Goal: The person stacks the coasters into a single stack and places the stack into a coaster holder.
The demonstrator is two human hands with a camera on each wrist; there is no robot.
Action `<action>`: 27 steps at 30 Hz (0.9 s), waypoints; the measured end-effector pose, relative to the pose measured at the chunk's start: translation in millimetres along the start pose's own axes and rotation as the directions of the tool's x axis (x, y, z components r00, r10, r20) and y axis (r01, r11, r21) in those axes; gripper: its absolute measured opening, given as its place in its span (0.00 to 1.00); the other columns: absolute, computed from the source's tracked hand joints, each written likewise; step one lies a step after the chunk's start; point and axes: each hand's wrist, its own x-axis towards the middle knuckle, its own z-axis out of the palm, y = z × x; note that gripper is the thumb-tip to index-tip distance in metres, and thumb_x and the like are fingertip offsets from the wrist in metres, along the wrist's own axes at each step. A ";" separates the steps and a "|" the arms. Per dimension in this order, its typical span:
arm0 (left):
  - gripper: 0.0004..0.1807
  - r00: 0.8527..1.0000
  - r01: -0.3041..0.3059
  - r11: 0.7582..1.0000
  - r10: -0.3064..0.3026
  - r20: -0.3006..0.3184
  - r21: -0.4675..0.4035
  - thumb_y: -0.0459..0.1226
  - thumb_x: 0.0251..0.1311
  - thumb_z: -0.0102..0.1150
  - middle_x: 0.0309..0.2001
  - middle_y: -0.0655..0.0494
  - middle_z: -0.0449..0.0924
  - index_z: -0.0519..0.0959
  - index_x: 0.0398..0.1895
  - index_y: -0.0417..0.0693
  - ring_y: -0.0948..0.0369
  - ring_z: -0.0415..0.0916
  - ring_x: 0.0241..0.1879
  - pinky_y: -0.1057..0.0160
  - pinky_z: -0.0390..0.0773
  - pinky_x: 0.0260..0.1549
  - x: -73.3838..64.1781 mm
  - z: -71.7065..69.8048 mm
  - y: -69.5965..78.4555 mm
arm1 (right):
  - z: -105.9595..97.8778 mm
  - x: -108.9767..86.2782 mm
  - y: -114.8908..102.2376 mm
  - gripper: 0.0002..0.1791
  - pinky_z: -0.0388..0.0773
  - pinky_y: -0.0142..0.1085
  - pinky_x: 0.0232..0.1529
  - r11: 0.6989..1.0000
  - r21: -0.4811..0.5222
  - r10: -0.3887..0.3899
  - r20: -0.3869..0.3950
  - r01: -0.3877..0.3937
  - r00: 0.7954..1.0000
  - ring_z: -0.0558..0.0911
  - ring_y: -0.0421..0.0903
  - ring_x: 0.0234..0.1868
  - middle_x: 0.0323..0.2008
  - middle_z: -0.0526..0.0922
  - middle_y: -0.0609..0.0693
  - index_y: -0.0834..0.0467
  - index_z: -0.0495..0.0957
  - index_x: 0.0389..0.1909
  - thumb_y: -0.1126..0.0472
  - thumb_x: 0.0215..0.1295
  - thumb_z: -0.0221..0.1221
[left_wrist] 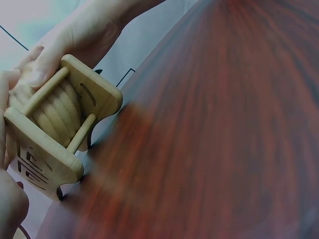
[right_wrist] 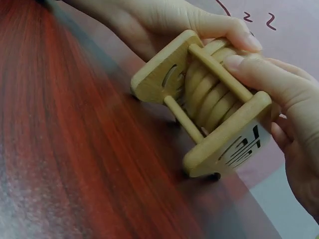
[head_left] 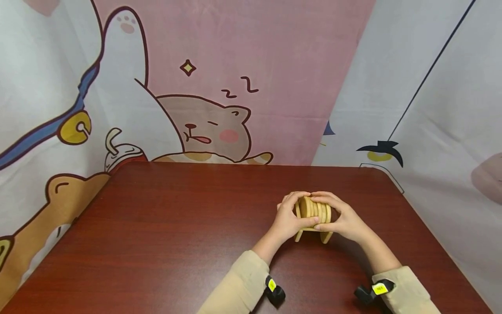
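Observation:
Several round wooden coasters (head_left: 319, 211) stand on edge, side by side, in a small wooden coaster holder (left_wrist: 47, 147). Two flat end plates form the holder, joined by round rods (right_wrist: 219, 72), with cut-out slots in the plates. My left hand (head_left: 287, 219) grips the set from the left, fingers over the top and thumb along the near side. From the right, my right hand (head_left: 347, 220) holds it the same way, and the two thumbs nearly meet in front. The holder's short legs (head_left: 326, 237) are down at the tabletop. Fingers hide the far side of the coasters.
The dark red-brown wooden table (head_left: 164, 244) stretches away to the left and in front. Behind it hangs a pink and white cloth (head_left: 282, 65) with cartoon animals. Black wrist cameras (head_left: 276, 294) sit on both beige sleeves (head_left: 241, 283).

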 end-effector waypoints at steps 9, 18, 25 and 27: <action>0.31 1.000 0.023 0.999 -0.023 -0.015 -0.028 0.43 0.46 0.75 0.58 0.61 0.72 0.76 0.56 0.51 0.67 0.63 0.59 0.54 0.55 0.53 -2.7 2.3 -0.1 | 2.7 -0.2 0.6 0.35 0.58 0.26 0.59 0.999 0.005 -0.033 -0.009 0.033 0.999 0.67 0.53 0.60 0.58 0.70 0.67 0.70 0.74 0.55 0.76 0.40 0.73; 0.31 0.997 0.081 0.989 -0.082 -0.003 -0.121 0.42 0.50 0.72 0.59 0.63 0.70 0.75 0.60 0.50 0.65 0.61 0.61 0.45 0.55 0.58 -3.6 -4.6 1.5 | -1.1 -0.6 -7.7 0.34 0.57 0.27 0.58 0.999 -0.047 0.008 -0.038 -0.010 0.999 0.68 0.47 0.61 0.57 0.71 0.65 0.67 0.75 0.55 0.75 0.41 0.73; 0.30 0.996 0.092 0.983 -0.094 -0.001 -0.160 0.41 0.53 0.70 0.60 0.65 0.70 0.74 0.61 0.52 0.64 0.61 0.61 0.51 0.62 0.58 -1.8 -11.8 4.1 | -3.1 0.1 -15.2 0.33 0.60 0.25 0.57 0.997 -0.077 -0.012 -0.063 0.007 0.998 0.69 0.43 0.60 0.57 0.72 0.65 0.69 0.75 0.55 0.76 0.42 0.72; 0.29 0.997 0.079 0.982 -0.081 -0.001 -0.171 0.41 0.54 0.69 0.60 0.64 0.70 0.74 0.61 0.51 0.63 0.61 0.61 0.52 0.64 0.57 -1.3 -13.0 5.7 | -3.1 0.7 -17.4 0.32 0.60 0.25 0.57 0.997 -0.080 -0.020 -0.072 0.014 0.997 0.69 0.43 0.61 0.57 0.72 0.65 0.69 0.75 0.54 0.77 0.43 0.71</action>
